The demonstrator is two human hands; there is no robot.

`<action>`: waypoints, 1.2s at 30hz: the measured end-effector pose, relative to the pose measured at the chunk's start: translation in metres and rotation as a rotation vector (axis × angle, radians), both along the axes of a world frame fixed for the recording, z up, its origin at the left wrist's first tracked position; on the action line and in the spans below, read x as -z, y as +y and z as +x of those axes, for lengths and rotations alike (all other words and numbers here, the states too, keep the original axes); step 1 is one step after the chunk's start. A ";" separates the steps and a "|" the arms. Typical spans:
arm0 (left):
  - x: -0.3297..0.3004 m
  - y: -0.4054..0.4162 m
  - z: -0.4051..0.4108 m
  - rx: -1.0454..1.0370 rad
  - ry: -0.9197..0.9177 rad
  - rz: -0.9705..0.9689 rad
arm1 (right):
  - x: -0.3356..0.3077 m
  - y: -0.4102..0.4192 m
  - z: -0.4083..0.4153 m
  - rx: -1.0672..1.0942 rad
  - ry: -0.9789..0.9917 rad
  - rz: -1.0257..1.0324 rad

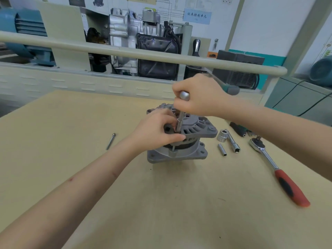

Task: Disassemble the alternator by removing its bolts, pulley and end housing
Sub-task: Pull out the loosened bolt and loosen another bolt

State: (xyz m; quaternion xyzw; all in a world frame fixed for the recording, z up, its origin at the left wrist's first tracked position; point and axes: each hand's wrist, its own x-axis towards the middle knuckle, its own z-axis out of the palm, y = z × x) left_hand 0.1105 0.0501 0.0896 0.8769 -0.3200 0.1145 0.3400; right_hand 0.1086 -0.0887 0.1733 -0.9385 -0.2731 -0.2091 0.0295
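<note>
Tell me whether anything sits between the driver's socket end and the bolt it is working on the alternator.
Nothing visible does: the right hand holds the driver upright into the alternator; the left hand grips beside its lower end, hiding the contact.

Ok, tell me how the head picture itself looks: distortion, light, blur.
Head view: wide-angle bend curves the beige rail; light is soft and even, with faint shadows under the alternator; glare glints on the ratchet; the right hand looks slightly soft.

Alternator (181,141) frame centre on table (161,203); loose bolt (110,141) to its left; sockets (222,149) and ratchet (276,168) right.
</note>
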 end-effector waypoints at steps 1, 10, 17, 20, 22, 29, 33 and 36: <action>-0.001 -0.002 0.000 -0.012 0.000 0.003 | -0.002 -0.001 0.003 0.027 0.016 0.023; -0.005 -0.005 0.000 -0.018 0.037 0.011 | 0.000 -0.002 0.009 0.067 0.012 0.093; -0.003 -0.006 0.009 -0.037 -0.039 0.120 | 0.004 0.002 0.009 0.087 -0.045 0.075; -0.001 -0.008 0.011 -0.053 -0.062 0.090 | 0.003 0.003 0.011 0.095 -0.034 0.079; 0.000 -0.007 0.012 -0.073 -0.056 0.049 | 0.007 0.002 0.009 0.046 -0.090 0.053; 0.000 -0.013 0.012 -0.071 -0.020 0.031 | 0.002 0.000 0.017 0.049 -0.004 0.136; 0.001 -0.008 0.012 -0.087 0.002 0.050 | 0.012 -0.002 0.006 -0.017 -0.091 0.088; -0.002 -0.014 0.008 -0.084 -0.004 0.044 | 0.003 -0.004 0.014 -0.016 -0.003 0.151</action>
